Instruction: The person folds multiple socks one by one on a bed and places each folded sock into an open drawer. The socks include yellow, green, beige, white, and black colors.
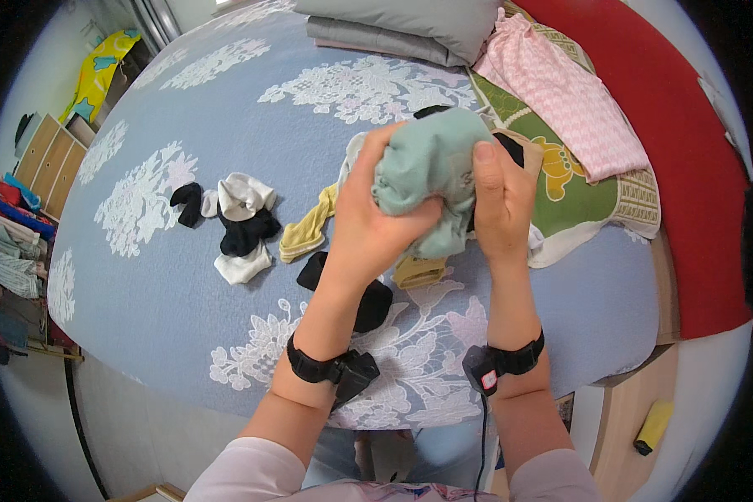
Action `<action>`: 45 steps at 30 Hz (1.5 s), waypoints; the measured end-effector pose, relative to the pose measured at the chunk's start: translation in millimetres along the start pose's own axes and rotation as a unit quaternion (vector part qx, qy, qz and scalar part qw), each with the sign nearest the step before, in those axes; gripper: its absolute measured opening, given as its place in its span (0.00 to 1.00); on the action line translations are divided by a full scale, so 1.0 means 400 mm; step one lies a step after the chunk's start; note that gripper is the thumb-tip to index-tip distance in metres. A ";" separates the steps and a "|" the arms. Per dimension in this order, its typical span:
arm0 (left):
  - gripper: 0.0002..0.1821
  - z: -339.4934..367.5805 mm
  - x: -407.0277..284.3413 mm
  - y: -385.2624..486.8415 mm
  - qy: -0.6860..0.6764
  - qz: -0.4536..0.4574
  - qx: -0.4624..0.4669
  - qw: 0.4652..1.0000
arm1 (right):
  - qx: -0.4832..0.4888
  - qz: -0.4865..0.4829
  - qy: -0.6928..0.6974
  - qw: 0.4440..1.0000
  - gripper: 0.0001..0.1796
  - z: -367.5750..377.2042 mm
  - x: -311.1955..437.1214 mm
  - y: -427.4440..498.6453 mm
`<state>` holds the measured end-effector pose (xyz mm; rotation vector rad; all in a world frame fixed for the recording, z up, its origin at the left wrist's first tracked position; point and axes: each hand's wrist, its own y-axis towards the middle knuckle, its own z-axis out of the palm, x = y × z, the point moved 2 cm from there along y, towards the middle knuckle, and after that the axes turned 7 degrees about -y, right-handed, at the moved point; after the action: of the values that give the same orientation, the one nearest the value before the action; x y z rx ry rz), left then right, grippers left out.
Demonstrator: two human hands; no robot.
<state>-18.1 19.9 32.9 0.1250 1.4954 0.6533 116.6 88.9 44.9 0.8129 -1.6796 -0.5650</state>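
Note:
My left hand (373,226) grips a bunched mint-green sock (436,163), its thumb pushed under the fabric. From the other side my right hand (505,194) pinches the same bundle, thumb on top. Both are raised over the bed. Beneath and around them lie loose socks: a yellow sock (307,232) by the left hand, a yellow cuff (419,273) below the bundle, and a black sock (374,306) near the left forearm. Other pieces behind the hands are partly hidden. Farther left sits a group of balled socks, with a white one (245,194) above a black one (248,232).
A blue bedspread (163,301) with white lace flowers covers the bed. Folded grey bedding (395,31) lies at the back. Pink checked clothing (558,94) rests on a green bear-patterned cloth (552,207) at right, beside a red headboard (696,188). Clothes hang at far left.

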 end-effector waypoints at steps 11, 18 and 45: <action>0.39 0.007 -0.061 -0.002 0.157 0.151 0.144 0.965 | 0.081 0.161 0.193 0.964 0.38 0.013 -0.030 -0.025; 0.33 -0.485 -0.078 -0.040 0.292 0.055 -0.268 0.917 | -0.042 0.229 0.240 0.942 0.33 -0.115 -0.035 -0.059; 0.22 -0.208 0.205 0.092 0.174 -0.068 0.048 0.981 | -0.007 0.757 -0.108 0.644 0.27 -0.997 0.489 -1.044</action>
<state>-113.5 63.0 -30.6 -0.0201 1.8557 0.5084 568.9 -311.9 -33.9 -0.8531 -1.9110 0.5593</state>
